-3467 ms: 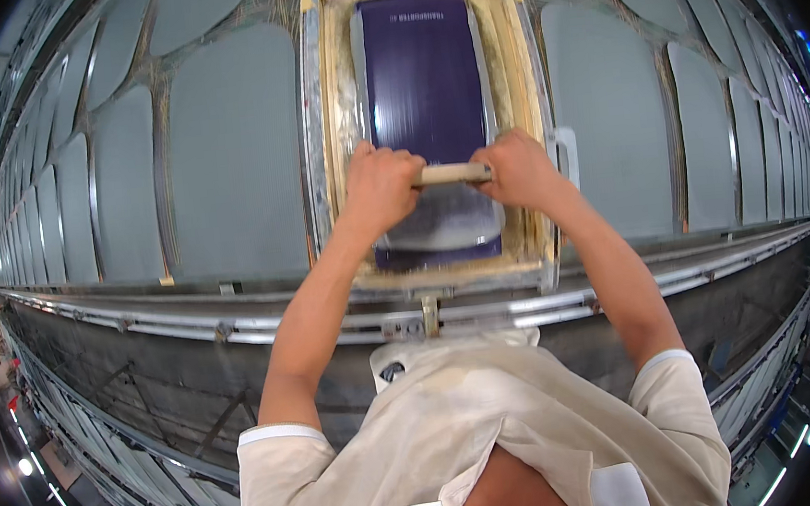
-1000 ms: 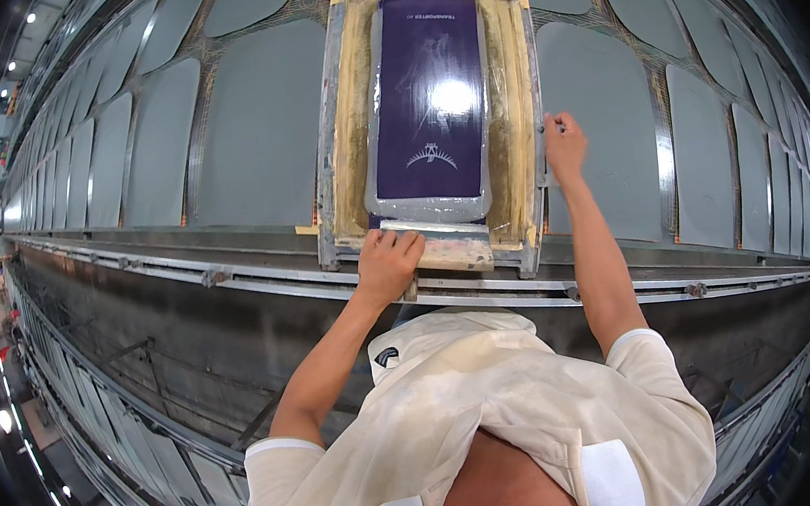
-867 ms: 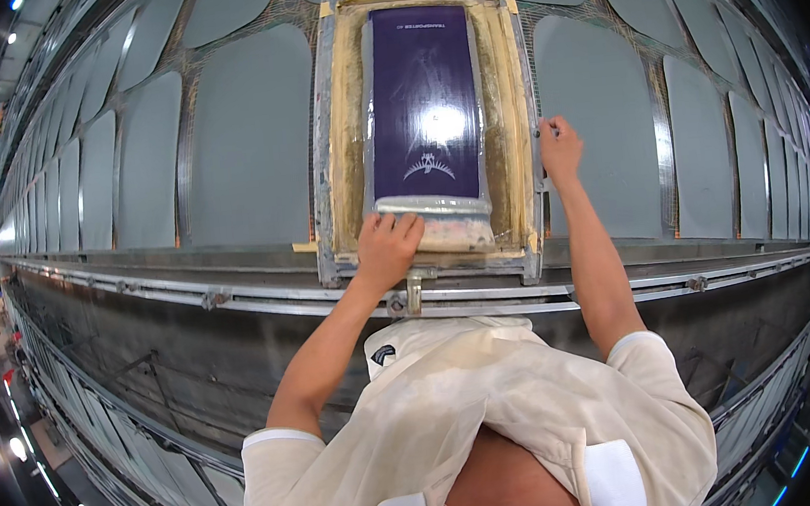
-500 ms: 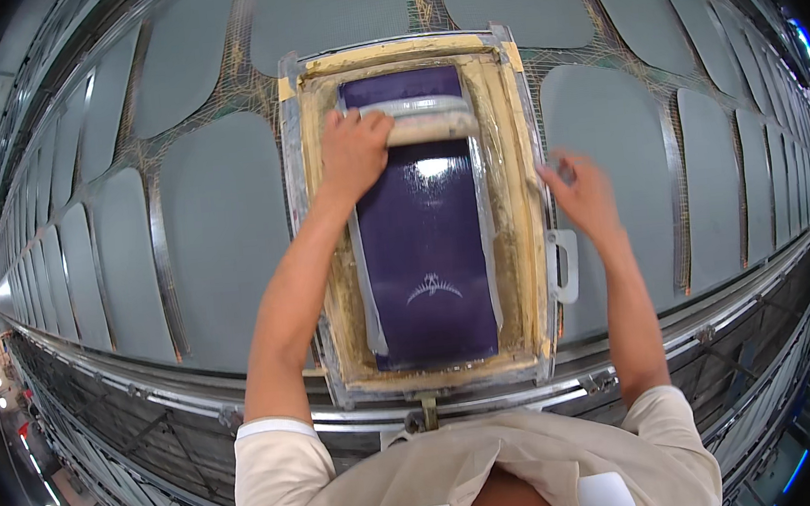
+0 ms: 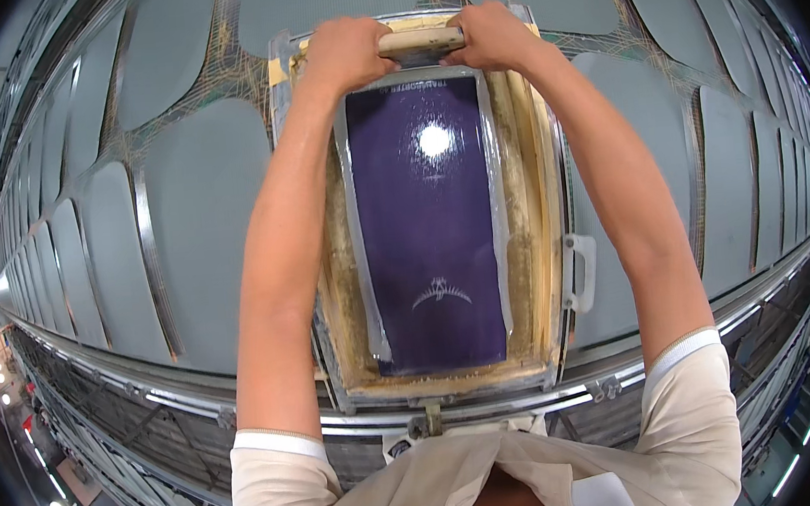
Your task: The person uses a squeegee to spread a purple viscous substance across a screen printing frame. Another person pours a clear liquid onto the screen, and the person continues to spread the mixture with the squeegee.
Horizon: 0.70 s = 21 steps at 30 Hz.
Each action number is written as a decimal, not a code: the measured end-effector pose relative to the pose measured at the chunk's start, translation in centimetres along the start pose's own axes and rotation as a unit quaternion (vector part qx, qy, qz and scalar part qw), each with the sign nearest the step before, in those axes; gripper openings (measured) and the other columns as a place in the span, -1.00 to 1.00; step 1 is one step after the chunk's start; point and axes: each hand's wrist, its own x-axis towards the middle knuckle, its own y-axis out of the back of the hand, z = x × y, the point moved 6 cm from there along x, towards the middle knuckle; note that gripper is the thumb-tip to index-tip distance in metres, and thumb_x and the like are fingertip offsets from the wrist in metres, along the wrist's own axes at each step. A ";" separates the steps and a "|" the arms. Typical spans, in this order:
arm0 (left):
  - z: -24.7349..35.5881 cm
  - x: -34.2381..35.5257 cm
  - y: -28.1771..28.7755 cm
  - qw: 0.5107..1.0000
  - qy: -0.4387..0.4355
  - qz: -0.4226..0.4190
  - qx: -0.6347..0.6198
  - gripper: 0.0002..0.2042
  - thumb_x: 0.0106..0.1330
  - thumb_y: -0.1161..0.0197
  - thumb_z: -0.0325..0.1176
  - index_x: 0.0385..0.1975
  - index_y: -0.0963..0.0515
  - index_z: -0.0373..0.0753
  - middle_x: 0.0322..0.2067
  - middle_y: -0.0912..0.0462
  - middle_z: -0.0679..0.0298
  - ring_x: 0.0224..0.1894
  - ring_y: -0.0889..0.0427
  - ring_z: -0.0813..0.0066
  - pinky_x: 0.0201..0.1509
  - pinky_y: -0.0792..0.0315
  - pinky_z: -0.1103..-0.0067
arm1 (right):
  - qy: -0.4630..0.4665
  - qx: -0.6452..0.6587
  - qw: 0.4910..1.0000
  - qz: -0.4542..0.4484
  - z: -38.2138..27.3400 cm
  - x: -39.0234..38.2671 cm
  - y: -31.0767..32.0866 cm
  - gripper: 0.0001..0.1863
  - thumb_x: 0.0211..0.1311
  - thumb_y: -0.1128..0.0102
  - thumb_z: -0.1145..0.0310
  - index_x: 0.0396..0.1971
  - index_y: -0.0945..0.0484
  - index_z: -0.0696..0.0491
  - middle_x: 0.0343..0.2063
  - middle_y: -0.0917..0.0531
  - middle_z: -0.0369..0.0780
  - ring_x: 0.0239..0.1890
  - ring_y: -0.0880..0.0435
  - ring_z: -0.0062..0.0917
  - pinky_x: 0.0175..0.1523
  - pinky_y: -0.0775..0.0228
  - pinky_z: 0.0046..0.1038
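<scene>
Both my hands grip a squeegee with a pale wooden handle, at the far end of a screen printing frame. My left hand is wrapped round the handle's left end, my right hand round its right end. The hands hide both ends of the squeegee. Nearer to me lies the frame's purple screen area, glossy with wet-looking colour. It bears a small pale wing-like emblem near its near end and a line of lettering at its far end. Grey tape strips run along its long sides.
Rows of grey rounded panels cover the long table to the left, right and behind the frame. A white handle juts from the frame's right side. A metal rail runs along the table's near edge, with a clamp-like fitting at the middle.
The squeegee has moved away from me to the frame's far end. My right hand, earlier off it beside the frame's right edge, now grips it along with my left.
</scene>
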 end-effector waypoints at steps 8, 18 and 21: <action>7.6 -18.7 -3.5 0.997 -0.038 0.031 -0.063 -0.84 0.03 -0.49 -0.26 -0.37 -0.75 -0.04 -0.46 -0.73 0.19 -0.30 -0.72 0.14 -0.14 -0.50 0.25 | 0.043 0.002 0.999 0.027 -9.7 -18.0 -4.5 -0.71 -0.03 -0.54 0.15 -0.38 -0.75 0.01 -0.51 -0.71 -0.10 -0.32 -0.71 -0.16 -0.01 -0.50 -0.21; 16.4 -38.0 -5.9 0.998 -0.043 -0.003 -0.053 -0.79 0.02 -0.48 -0.35 -0.30 -0.72 -0.08 -0.38 -0.72 0.35 -0.30 -0.65 0.36 -0.03 -0.33 0.38 | 0.046 0.059 0.997 -0.024 -18.8 -36.0 -8.8 -0.71 -0.07 -0.57 0.26 -0.30 -0.74 -0.03 -0.45 -0.71 -0.22 -0.13 -0.66 -0.34 0.14 -0.32 -0.30; 14.3 -34.0 -5.3 0.997 -0.043 -0.006 -0.058 -0.81 0.03 -0.48 -0.33 -0.33 -0.72 -0.08 -0.40 -0.71 0.34 -0.31 -0.66 0.35 -0.03 -0.33 0.36 | 0.031 0.042 0.997 -0.052 -17.1 -32.1 -7.6 -0.72 -0.05 -0.56 0.24 -0.31 -0.75 -0.02 -0.44 -0.72 -0.19 -0.18 -0.69 -0.30 0.08 -0.39 -0.28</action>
